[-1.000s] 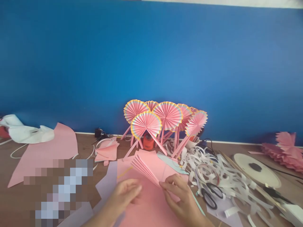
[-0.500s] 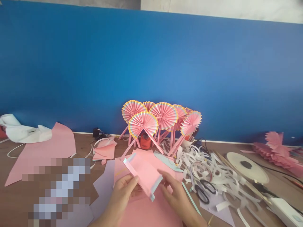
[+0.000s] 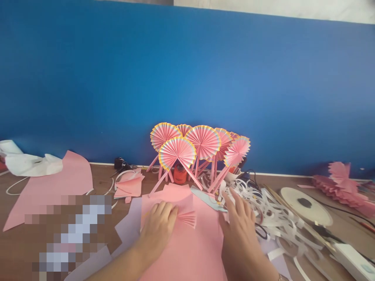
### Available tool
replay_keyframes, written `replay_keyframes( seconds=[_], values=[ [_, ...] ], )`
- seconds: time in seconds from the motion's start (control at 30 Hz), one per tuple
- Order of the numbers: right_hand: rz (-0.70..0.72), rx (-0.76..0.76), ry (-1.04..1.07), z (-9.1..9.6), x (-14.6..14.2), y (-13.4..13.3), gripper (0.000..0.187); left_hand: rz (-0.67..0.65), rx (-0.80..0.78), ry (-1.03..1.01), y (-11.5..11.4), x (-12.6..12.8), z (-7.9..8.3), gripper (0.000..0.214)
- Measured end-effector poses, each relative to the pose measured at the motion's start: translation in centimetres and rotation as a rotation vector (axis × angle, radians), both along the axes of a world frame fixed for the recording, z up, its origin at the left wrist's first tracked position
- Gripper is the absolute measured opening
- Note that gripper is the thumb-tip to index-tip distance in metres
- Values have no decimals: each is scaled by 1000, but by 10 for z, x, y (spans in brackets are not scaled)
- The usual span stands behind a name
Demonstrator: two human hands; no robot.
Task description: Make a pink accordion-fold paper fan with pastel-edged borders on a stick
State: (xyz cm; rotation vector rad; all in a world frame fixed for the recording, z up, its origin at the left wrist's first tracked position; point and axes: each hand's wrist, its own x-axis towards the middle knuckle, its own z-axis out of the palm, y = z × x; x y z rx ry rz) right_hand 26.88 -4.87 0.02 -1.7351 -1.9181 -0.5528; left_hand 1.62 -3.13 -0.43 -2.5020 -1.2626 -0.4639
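Observation:
My left hand [image 3: 158, 225] lies flat with its fingers together on a pleated pink paper piece [image 3: 186, 217], pressing it onto a large pink sheet [image 3: 187, 249] on the wooden table. The pleats fan out to the right of the fingertips. My right hand [image 3: 238, 222] is stretched out, fingers extended toward a heap of white paper strips [image 3: 263, 210], and holds nothing. Scissors [image 3: 260, 231] lie partly hidden just right of that hand.
A cluster of finished pink paper fans [image 3: 193, 150] on sticks leans on the blue wall, with an orange object [image 3: 179, 173] below. Folded pink paper [image 3: 130, 185], a pink sheet [image 3: 55, 183], white cloth [image 3: 32, 164], a tape roll [image 3: 306, 205], pink pleated pieces [image 3: 342, 183].
Both hands held the folded pink piece up in the air; now the left hand presses it down on the sheet and the right hand has let go and reached right toward the strips.

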Motion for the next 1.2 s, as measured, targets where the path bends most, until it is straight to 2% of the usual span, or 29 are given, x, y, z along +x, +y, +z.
replay_keyframes(
  seconds=[0.1,0.17,0.23,0.37,0.4,0.5,0.7,0.97,1.07,1.2],
  values=[
    [338,-15,-66,-1,-24,-10,49,-16,-70,123,-3,15,-8,36],
    [441,-43,-101,-6,-37,-13,49,-41,-91,151,-5,21,-10,30],
    [424,-34,-81,-15,-45,-12,41,-67,-87,156,-6,25,-12,28],
    [407,-4,55,-31,-45,-8,10,-138,-68,120,-6,21,-18,33],
    [421,-1,79,-33,-44,-7,9,-148,-70,106,-6,18,-20,31],
    [458,-34,90,-34,-38,-7,12,-129,-81,61,-6,6,-27,25],
    [506,-230,10,-30,-33,-9,14,-163,-160,-51,-7,-15,-32,26],
    [452,-510,199,-9,-33,-6,18,-133,-560,-410,3,-22,-18,26],
    [435,-540,234,-7,-34,-4,21,-96,-656,-513,8,-22,-16,29],
    [403,-556,259,-10,-34,0,23,-64,-707,-561,10,-20,-16,34]
  ],
)
